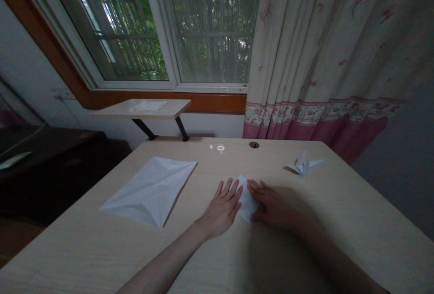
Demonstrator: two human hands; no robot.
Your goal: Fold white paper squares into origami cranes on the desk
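Note:
A small folded white paper lies on the light wooden table. My left hand lies flat beside it, fingers stretched out and touching its left edge. Pressing on the paper's right side, my right hand also has its fingers extended flat. Both hands rest palm down on the table, and neither grips anything.
A large creased white sheet lies to the left. At the far right sits a finished paper crane. A cable hole marks the far edge. Behind are a small shelf, window and curtain; a dark cabinet stands left.

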